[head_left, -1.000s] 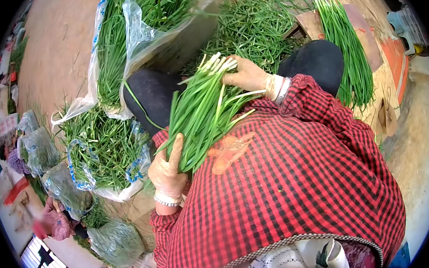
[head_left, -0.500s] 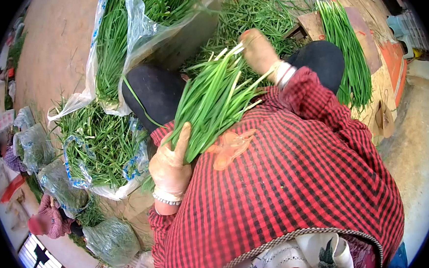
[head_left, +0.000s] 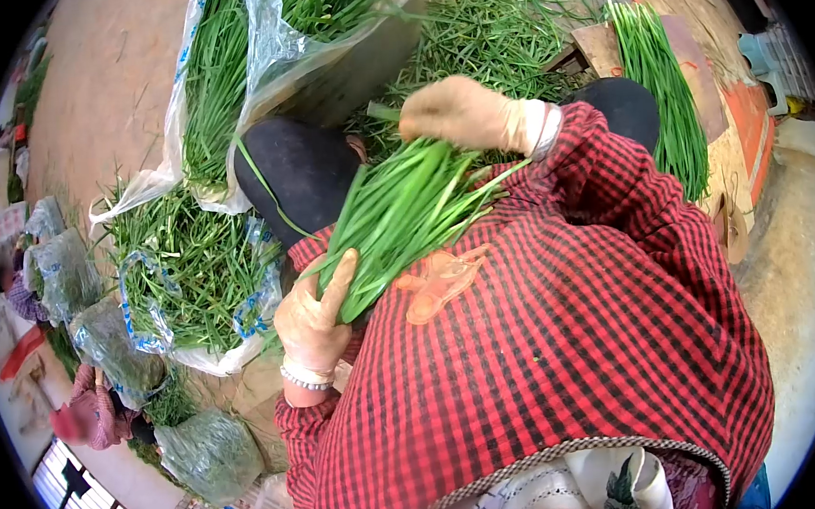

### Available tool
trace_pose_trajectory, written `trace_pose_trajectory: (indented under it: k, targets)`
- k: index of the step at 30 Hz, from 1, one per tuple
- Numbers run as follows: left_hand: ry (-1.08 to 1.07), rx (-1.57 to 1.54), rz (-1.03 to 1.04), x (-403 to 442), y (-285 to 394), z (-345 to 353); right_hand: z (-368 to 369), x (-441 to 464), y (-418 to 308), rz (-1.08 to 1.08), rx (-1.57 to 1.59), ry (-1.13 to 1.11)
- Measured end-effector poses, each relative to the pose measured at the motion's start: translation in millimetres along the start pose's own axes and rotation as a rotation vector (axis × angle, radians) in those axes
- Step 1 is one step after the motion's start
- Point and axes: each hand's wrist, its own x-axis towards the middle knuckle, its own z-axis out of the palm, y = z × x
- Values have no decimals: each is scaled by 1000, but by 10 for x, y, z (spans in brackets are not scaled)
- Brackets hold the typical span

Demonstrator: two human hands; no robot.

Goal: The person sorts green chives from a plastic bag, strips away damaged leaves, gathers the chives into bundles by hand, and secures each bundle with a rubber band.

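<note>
My left hand (head_left: 313, 327), in a thin pale glove, is closed round the leafy lower end of a bunch of garlic chives (head_left: 403, 217). The bunch slants across my lap, its pale stem ends toward the upper right. Just above those stems is my gloved right hand (head_left: 460, 116), bent over with its fingers pressed together. A short green piece (head_left: 383, 111) shows at its fingertips; what the fingers grip is hidden. Under and beyond the right hand lies a heap of loose green leaves (head_left: 488, 40).
A plastic bag of chives (head_left: 217, 107) stands ahead on the left, above an open bag of trimmings (head_left: 194, 277). A neat chive bundle (head_left: 664, 99) lies on a board at right. Filled bags (head_left: 210, 458) line the far left, near a person in a pink top (head_left: 91, 414).
My right hand has swung left and slightly down over the bunch's stem ends, turning its back upward. My left hand has shifted slightly left and down, still holding the chives.
</note>
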Motion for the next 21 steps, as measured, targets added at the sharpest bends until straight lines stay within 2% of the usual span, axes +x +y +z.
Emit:
trace_pose_trajectory:
  k: [2,4,6,7,8,10,12,14,18,21]
  targets:
    - [66,-48,27,-64,-35,-20,-160,-53,142,201,444,209]
    - [81,-39,-7,-116,-62,-19,-381,-162,443,299,480,374]
    - [161,-85,40,-99,-89,-17,-624,-291,726,473,-196,282]
    - [140,-78,59,-82,-91,-34,-701,-297,888,531,-218,160]
    - [143,-83,64,-43,-74,-53,-715,-278,828,537,-224,163]
    - [105,-118,106,12,-51,-73,-599,-165,555,458,53,34]
    - [86,-117,123,56,-30,-96,-505,-85,301,348,156,-170]
    - [70,-103,149,92,4,-150,-425,19,112,381,198,-382]
    - [-27,-129,71,8,-22,-110,-296,-10,198,231,233,-250]
    - [121,-410,-3,-20,-49,57,-414,-158,318,201,87,60]
